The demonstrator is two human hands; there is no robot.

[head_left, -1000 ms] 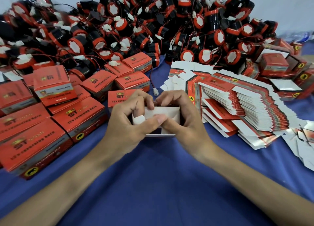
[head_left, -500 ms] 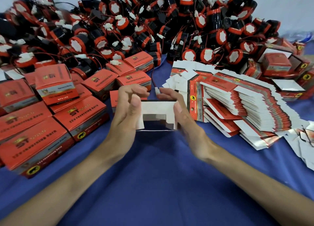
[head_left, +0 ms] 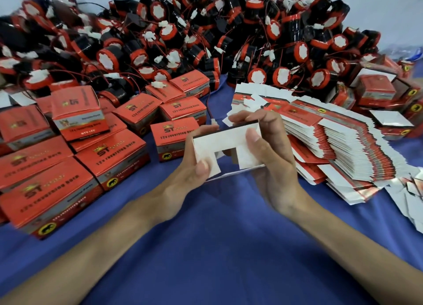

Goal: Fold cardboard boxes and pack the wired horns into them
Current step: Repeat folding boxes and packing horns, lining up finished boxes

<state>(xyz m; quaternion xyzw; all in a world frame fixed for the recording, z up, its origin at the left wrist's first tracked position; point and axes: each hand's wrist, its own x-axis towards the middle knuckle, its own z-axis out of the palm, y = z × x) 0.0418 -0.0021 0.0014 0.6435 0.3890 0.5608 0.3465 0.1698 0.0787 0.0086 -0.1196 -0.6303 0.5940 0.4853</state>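
Two hands, left (head_left: 186,167) and right (head_left: 273,158), each in a thumb-and-finger grip on one open-flapped cardboard box (head_left: 226,136).

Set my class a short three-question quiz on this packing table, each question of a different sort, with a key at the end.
1. True or false: the left hand and the right hand both hold the same box, whose flaps are not yet closed.
2. Where does the stack of flat boxes lie? A: to the left of the hands. B: to the right of the hands. C: in the person's lap.
3. Fill the gap: the cloth under the arms is ___ in colour.
Key: 1 true; 2 B; 3 blue.
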